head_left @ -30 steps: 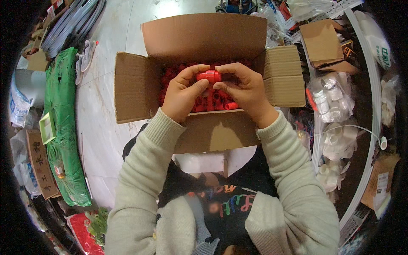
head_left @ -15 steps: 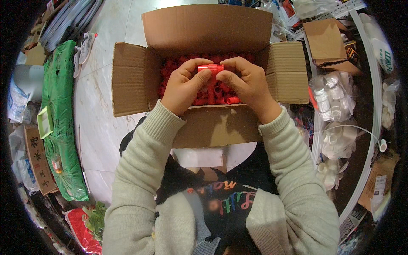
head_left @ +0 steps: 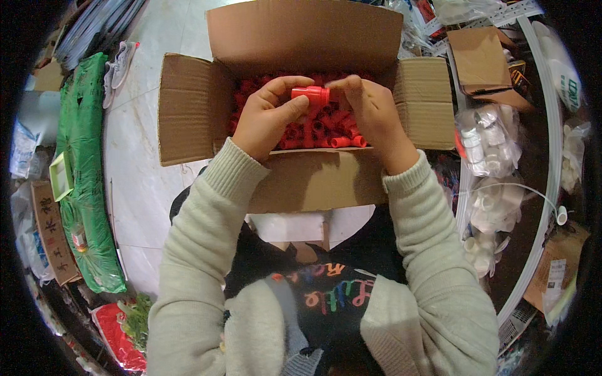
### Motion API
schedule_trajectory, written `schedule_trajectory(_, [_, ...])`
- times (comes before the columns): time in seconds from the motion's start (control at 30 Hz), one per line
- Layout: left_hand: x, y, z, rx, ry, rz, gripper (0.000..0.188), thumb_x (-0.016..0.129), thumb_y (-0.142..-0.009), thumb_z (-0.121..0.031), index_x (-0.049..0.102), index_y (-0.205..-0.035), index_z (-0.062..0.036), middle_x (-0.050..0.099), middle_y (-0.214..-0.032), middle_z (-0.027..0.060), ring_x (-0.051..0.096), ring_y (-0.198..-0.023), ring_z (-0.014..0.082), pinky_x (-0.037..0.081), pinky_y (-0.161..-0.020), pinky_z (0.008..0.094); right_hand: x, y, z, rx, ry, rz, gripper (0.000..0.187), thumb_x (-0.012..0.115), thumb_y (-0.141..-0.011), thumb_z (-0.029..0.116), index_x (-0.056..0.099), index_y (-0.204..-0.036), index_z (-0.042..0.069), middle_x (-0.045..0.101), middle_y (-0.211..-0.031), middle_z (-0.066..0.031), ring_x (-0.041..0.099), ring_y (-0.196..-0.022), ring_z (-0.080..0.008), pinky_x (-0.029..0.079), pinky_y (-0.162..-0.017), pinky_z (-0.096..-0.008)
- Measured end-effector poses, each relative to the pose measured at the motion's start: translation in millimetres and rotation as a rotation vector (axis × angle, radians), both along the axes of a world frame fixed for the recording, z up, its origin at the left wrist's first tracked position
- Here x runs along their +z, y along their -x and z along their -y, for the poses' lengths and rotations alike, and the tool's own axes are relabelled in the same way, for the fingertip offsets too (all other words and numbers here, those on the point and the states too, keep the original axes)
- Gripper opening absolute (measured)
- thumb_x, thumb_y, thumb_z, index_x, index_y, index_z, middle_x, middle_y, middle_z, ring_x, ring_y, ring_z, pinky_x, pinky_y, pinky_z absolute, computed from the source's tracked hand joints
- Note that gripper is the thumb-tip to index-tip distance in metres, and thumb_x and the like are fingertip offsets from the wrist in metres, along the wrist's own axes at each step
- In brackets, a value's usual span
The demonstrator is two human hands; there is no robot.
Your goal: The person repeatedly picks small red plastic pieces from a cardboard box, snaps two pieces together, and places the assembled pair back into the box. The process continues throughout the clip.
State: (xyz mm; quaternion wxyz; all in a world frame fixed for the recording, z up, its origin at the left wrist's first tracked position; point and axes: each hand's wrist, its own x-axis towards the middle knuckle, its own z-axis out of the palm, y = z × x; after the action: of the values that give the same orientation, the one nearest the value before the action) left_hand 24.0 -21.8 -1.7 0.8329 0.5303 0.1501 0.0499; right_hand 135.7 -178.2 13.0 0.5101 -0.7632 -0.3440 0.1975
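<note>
Above an open cardboard box [head_left: 307,31], my left hand [head_left: 271,116] is closed on a short red plastic pipe fitting [head_left: 308,96], with the thumb in front and the index finger over the top. The fitting lies sideways, with a collar toward its right end. At that end my right hand [head_left: 375,116] has its fingers bent around the fitting's tip; its thumb is mostly hidden. Many similar red fittings [head_left: 346,141] lie heaped inside the box below both hands.
The box flaps [head_left: 185,109] stand spread on all sides. To the left lies a long green wrapped bundle [head_left: 88,188] with white shoes [head_left: 118,72] beside it. Clear bags of white fittings [head_left: 489,141] and a small cardboard box [head_left: 480,62] are at the right.
My right hand has turned at the fitting's end, its fingers now edge-on and thumb tucked away. My left hand keeps its grip. The whole view has shifted slightly.
</note>
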Motion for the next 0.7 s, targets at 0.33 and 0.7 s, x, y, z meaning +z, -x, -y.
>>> schedule_trajectory(0.33, [-3,1,-4,-0.014,0.121,0.031,0.027,0.059,-0.086,-0.010,0.056,-0.112,-0.0028,0.062,-0.097,0.0044,0.058,-0.082,0.0095,0.050,-0.068,0.0229,9,14,0,0.045,-0.202,0.228,0.047,0.049,-0.089,0.044,0.064,-0.102,0.002,0.065,-0.086,-0.0151,0.062,-0.079,-0.0291,0.048,-0.072,-0.0322])
schedule_trajectory(0.7, [-1,2,-6,-0.014,0.109,0.053,0.027,0.060,-0.086,-0.012,0.057,-0.112,-0.0033,0.062,-0.099,0.0041,0.059,-0.084,0.0099,0.050,-0.069,0.0232,-11,-2,0,0.074,-0.036,0.359,0.049,0.045,-0.090,0.047,0.064,-0.102,0.003,0.062,-0.079,-0.0148,0.059,-0.068,-0.0279,0.046,-0.061,-0.0359])
